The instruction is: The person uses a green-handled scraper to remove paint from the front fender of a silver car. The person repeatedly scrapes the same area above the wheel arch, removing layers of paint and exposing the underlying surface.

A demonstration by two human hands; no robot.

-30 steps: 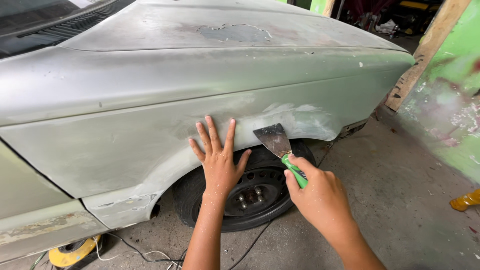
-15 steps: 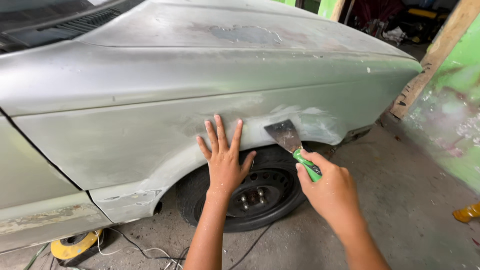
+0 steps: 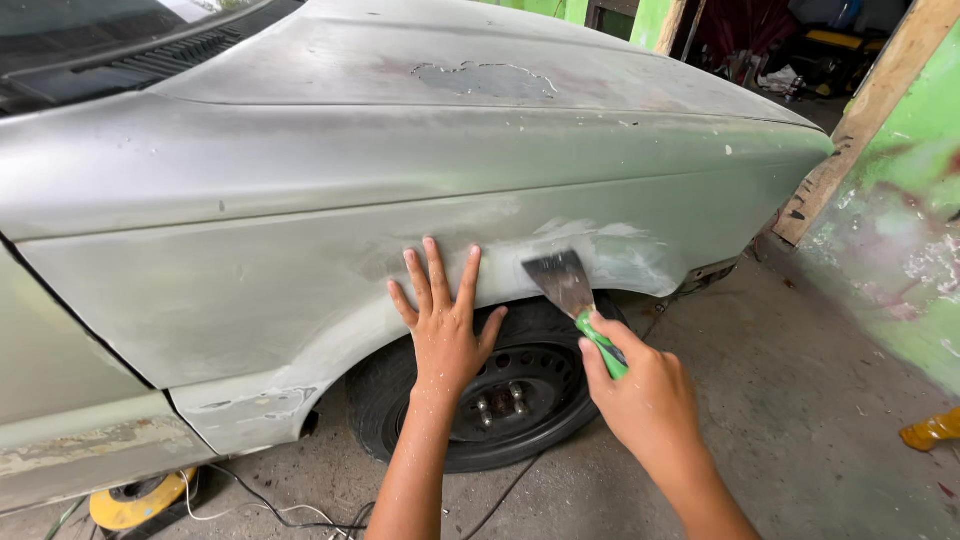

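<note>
A sanded grey car fender (image 3: 300, 290) is filling the view; the left hand (image 3: 445, 325) is lying flat, fingers spread, while the right hand (image 3: 640, 395) is gripping the putty knife (image 3: 575, 300), blade slanting up-left toward pale filler (image 3: 620, 250).

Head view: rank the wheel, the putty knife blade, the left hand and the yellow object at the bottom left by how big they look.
1. Wheel, partly hidden by the hands.
2. Left hand, spread flat on the fender; nearer the camera, so inflated.
3-4. Putty knife blade and yellow object look alike; the latter is partly cut off, so unranked.
</note>
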